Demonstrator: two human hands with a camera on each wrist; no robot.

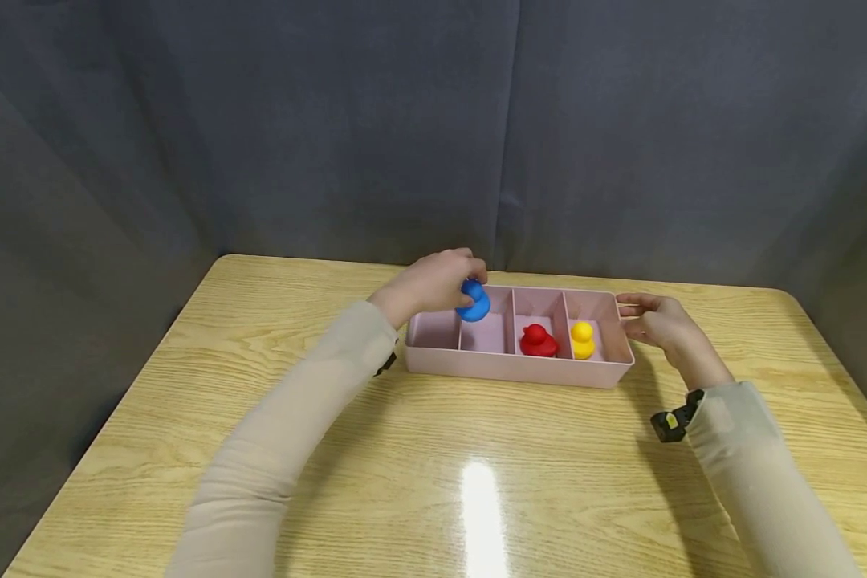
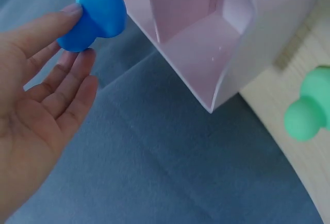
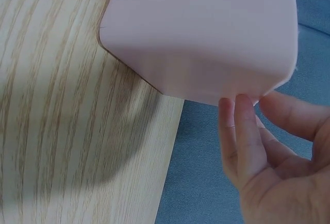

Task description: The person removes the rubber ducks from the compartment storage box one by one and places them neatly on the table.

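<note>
A pink tray [image 1: 520,371] with several compartments lies across the middle of the wooden table [image 1: 477,482]. My left hand [image 1: 441,281] holds a blue duck [image 1: 474,302] just above the second compartment from the left. In the left wrist view the blue duck [image 2: 98,12] sits at my fingertips [image 2: 72,15] over the tray [image 2: 278,43]. A red duck [image 1: 538,340] stands in the third compartment and a yellow duck [image 1: 582,339] in the fourth. My right hand [image 1: 653,321] rests with straight fingers against the tray's right end; the right wrist view shows its fingertips [image 3: 242,108] touching the tray wall [image 3: 206,33].
A green duck [image 2: 309,110] lies on the table beside the tray's left end, seen only in the left wrist view. Grey cloth [image 1: 433,120] hangs behind and beside the table. The table's near half holds only my two forearms.
</note>
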